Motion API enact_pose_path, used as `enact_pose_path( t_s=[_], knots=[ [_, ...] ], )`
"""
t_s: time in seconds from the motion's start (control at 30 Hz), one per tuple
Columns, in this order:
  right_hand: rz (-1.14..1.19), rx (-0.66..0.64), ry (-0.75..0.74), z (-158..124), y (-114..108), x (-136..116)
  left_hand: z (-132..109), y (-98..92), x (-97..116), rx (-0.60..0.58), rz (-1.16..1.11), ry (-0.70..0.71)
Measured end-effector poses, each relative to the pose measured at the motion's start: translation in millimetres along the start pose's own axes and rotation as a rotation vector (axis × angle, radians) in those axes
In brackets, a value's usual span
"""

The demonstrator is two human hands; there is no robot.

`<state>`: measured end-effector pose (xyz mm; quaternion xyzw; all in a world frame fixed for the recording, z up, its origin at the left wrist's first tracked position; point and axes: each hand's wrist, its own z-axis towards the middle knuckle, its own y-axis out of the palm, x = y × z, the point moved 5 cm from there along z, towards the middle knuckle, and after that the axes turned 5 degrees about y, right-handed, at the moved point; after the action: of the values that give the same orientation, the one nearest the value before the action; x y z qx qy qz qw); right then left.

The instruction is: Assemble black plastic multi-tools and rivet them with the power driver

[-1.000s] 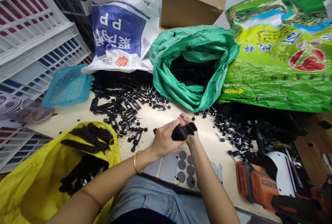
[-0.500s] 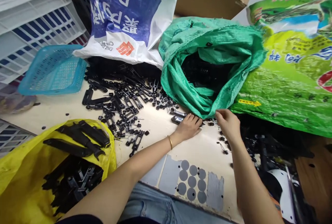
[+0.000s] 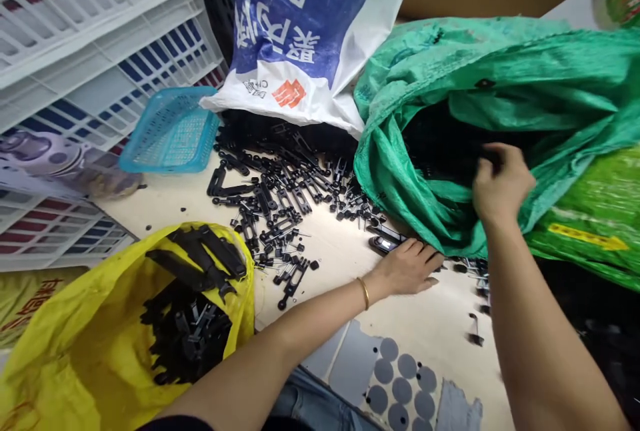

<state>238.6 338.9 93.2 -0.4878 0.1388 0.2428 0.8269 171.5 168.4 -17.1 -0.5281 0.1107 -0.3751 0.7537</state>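
Observation:
My left hand (image 3: 409,266) lies palm down on the table, its fingers stretched out at the front edge of the green woven sack (image 3: 415,218). Just past its fingertips is a black, elongated part with a shiny face (image 3: 384,244), partly covered by the hand. My right hand (image 3: 503,184) is at the mouth of the sack, thumb and fingers curved and apart around a dark gap. Motion blurs it a little, and no held object stands out. Dark contents deep in the sack are hard to make out.
Loose black parts (image 3: 280,218) with thin metal pins lie across the table. A yellow bag (image 3: 100,324) of black pieces stands front left. Behind are a blue basket (image 3: 170,131), white crates (image 3: 125,51) and a white-and-blue sack (image 3: 300,38). Grey discs (image 3: 401,390) mark the front edge.
My right hand has left the sack's front rim and moved up into its mouth. My left hand stays by the sack's lower edge. The view has shifted left.

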Motion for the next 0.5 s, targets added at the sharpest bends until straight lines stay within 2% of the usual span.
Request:
enact_pose_path(
  t_s=[0.1,0.17,0.23,0.27,0.33,0.4,0.43,0.5],
  knots=[
    [0.415,0.249,0.098,-89,-68,9,4,1.1,-2,-0.003,-0.044,0.029],
    [0.525,0.342,0.215,-166,-101,17,6,-1.8,-3,0.004,-0.085,0.043],
    [0.46,0.296,0.369,-241,-116,23,4,-13.2,-6,0.008,-0.142,0.036],
    [0.377,0.228,0.429,-274,-118,26,-1,-22.9,-10,0.005,-0.171,0.016],
    [0.163,-0.027,0.505,-326,-111,31,-17,-51.0,-29,0.009,-0.171,-0.139],
    [0.014,-0.179,0.53,-359,-105,39,-42,-85.6,-59,0.008,-0.119,-0.315],
    [-0.028,-0.207,0.525,-367,-104,43,-55,-102.0,-76,-0.017,-0.068,-0.379],
    [-0.06,-0.206,0.491,-372,-105,49,-83,-125.7,-109,-0.173,0.078,-0.468]
  ],
)
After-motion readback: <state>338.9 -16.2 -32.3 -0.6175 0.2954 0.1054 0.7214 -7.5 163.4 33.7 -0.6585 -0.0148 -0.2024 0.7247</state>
